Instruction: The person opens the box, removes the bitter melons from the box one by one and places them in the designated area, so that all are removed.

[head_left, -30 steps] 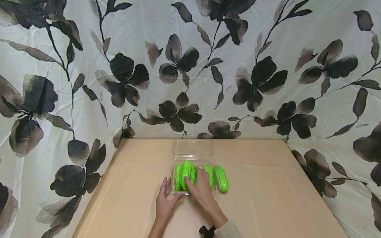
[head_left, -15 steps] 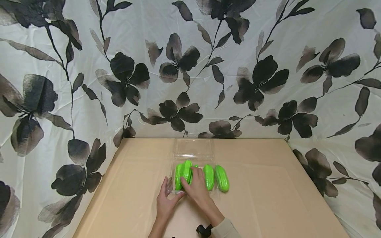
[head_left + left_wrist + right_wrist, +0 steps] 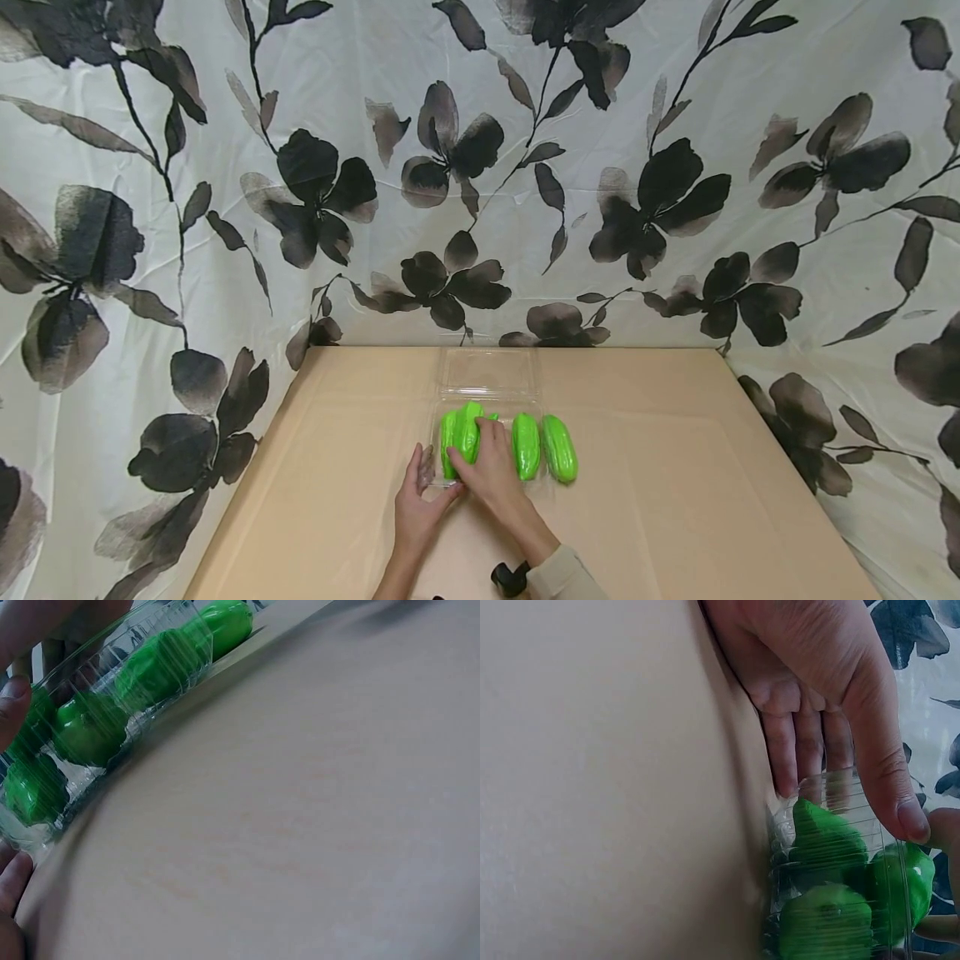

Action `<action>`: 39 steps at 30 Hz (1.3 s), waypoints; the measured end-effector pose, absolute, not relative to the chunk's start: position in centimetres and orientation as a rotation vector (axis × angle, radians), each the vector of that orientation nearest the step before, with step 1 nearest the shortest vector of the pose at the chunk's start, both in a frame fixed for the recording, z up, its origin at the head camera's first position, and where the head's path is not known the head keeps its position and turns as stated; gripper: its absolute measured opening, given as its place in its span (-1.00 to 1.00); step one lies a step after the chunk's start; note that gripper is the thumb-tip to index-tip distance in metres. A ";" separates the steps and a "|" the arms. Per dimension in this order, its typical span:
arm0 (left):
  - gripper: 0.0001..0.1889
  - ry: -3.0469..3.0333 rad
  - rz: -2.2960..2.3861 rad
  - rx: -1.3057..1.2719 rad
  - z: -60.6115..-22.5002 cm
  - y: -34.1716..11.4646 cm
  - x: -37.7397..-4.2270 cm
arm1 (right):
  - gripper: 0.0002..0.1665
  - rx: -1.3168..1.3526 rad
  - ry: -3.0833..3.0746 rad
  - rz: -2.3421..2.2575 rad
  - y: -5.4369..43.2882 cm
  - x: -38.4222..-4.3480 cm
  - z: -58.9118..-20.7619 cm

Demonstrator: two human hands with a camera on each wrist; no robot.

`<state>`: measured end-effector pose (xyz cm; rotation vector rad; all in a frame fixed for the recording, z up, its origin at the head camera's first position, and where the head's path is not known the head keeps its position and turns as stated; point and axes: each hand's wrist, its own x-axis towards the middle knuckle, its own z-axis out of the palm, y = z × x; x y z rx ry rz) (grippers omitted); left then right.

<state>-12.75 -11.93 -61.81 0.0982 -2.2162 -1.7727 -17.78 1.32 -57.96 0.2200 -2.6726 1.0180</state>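
A clear plastic clamshell box (image 3: pixel 487 382) lies open on the table, its lid folded back. Several bright green, ribbed, cucumber-shaped vegetables (image 3: pixel 527 446) are in it. My left hand (image 3: pixel 416 512) grips the box's near left corner, fingers along its left side (image 3: pixel 810 742) and thumb at the front. My right hand (image 3: pixel 491 467) reaches over the box and pinches a green cucumber (image 3: pixel 468 432) between thumb and fingers. This piece sits higher than the pieces below it (image 3: pixel 34 791). The right hand partly hides one piece behind it.
One more green cucumber (image 3: pixel 559 450) lies on the tan table (image 3: pixel 660 500) just right of the box. A white cloth with dark flowers (image 3: pixel 540 167) hangs behind and at both sides of the table. A black device (image 3: pixel 510 579) is on my right wrist.
My right hand has shifted a little left with the green cucumber, opening a gap to the rightmost piece in the box. The left hand keeps its place at the corner.
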 end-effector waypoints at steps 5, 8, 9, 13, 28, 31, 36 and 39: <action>0.02 -2.228 -1.777 0.088 -60.2 -11.9 -12.2 | -0.17 0.239 -2.654 0.963 1.2 -17.9 -58.0; 0.03 -2.215 -1.781 0.083 -60.7 -11.9 -12.4 | -0.18 0.243 -2.640 0.950 1.2 -17.9 -58.1; 0.04 -2.211 -1.780 0.085 -61.2 -11.8 -12.5 | -0.19 0.242 -2.636 0.953 1.2 -17.9 -58.1; 0.06 -2.193 -1.774 0.095 -63.3 -11.9 -13.3 | -0.21 0.230 -2.638 0.978 1.2 -17.9 -58.1; 0.10 -2.234 -1.758 0.121 -64.2 -12.3 -13.5 | -0.27 0.158 -2.654 1.122 1.3 -17.7 -57.7; 0.09 -2.232 -1.756 0.120 -64.2 -12.4 -13.5 | -0.27 0.150 -2.644 1.153 1.3 -17.7 -57.7; 0.08 -2.215 -1.728 0.103 -64.4 -12.3 -13.6 | -0.29 0.154 -2.616 1.179 1.5 -17.7 -57.7; 0.08 -2.201 -1.727 0.100 -64.5 -12.3 -13.6 | -0.29 0.144 -2.600 1.200 1.6 -17.7 -57.6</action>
